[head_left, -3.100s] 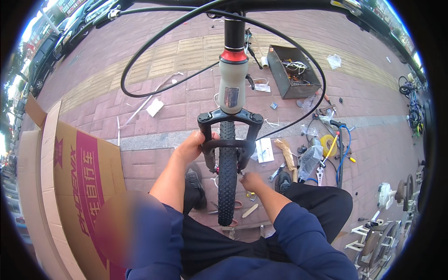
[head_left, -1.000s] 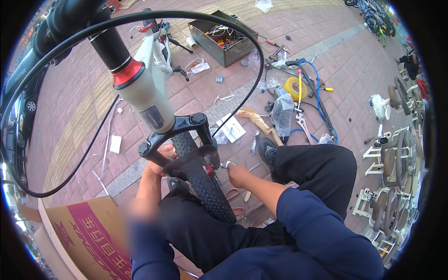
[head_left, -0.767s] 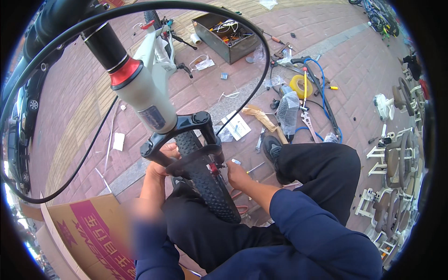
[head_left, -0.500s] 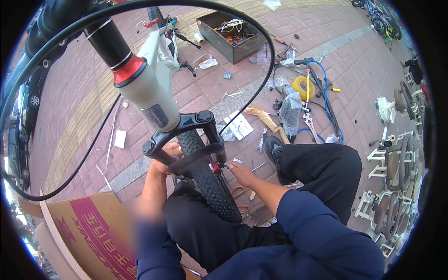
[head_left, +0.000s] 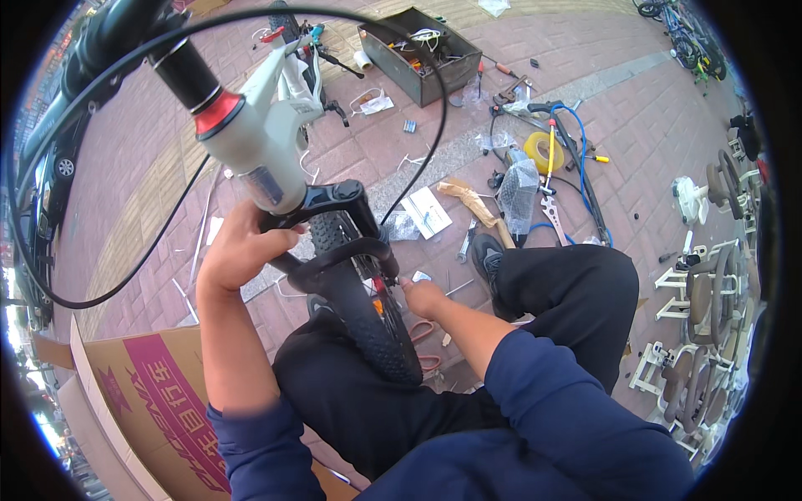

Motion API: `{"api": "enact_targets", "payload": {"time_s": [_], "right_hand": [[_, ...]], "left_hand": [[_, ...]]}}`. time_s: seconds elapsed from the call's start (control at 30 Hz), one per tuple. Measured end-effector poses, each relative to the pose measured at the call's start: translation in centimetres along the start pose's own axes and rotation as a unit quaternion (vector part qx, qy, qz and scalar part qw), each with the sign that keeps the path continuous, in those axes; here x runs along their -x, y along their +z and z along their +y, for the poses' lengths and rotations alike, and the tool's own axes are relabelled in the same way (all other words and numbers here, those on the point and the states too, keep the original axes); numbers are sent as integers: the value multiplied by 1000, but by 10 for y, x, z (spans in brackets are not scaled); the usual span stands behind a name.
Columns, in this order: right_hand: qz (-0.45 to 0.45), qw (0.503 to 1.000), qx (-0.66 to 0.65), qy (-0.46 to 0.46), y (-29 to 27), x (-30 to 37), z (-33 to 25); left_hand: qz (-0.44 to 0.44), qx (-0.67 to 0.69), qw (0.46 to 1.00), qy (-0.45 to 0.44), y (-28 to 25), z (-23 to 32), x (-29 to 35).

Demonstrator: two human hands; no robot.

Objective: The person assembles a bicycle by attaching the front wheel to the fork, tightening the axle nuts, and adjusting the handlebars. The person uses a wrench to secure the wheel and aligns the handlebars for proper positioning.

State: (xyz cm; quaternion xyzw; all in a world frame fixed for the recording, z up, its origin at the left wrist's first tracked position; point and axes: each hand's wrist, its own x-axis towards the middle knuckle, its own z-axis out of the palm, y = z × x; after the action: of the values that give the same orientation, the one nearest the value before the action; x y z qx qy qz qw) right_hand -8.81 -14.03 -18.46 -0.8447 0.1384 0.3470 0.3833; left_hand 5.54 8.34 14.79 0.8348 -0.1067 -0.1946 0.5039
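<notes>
Between my knees stands a bicycle's front wheel with a knobby black tyre (head_left: 386,338). It sits in a black suspension fork (head_left: 344,197), under a pale grey head tube (head_left: 271,167) with a red ring (head_left: 219,117). My left hand (head_left: 242,250) wraps round the left side of the fork crown, its thumb lying over the front. Low on the fork's right side, beside a small red part (head_left: 379,285), my right hand (head_left: 423,298) is closed with fingers pinched together. What they hold is hidden. A black cable (head_left: 444,104) loops across the view above both hands.
Paving around me holds a metal toolbox (head_left: 409,79), a yellow tape roll (head_left: 544,154), a bubble-wrapped piece (head_left: 520,196), a spanner (head_left: 466,242) and a white leaflet (head_left: 427,213). A cardboard box (head_left: 159,401) lies at the left. Saddles (head_left: 710,275) line the right side.
My left hand has come up from beside the tyre to the fork crown. The fork and head tube have shifted slightly left. My right hand stays low by the fork's right leg.
</notes>
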Motion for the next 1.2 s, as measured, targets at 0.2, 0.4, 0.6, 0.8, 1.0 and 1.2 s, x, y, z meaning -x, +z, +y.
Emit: {"api": "enact_targets", "payload": {"time_s": [0.2, 0.4, 0.6, 0.8, 1.0, 1.2], "right_hand": [[-22, 986, -156, -46, -4, 9, 9], [100, 954, -162, -230, 36, -40, 45], [6, 950, -128, -283, 45, -66, 44], [-41, 943, -44, -328, -8, -52, 15], [-35, 938, -112, -325, 20, -56, 36], [39, 974, -84, -208, 46, -49, 26]], "left_hand": [[90, -215, 968, -96, 6, 19, 6], [105, -232, 964, -72, 7, 25, 3], [130, -160, 977, -52, -6, -2, 11], [136, -156, 975, -79, -3, 15, 3], [167, -131, 975, -68, -3, 5, 1], [148, -95, 980, -91, -18, -18, 1]]}}
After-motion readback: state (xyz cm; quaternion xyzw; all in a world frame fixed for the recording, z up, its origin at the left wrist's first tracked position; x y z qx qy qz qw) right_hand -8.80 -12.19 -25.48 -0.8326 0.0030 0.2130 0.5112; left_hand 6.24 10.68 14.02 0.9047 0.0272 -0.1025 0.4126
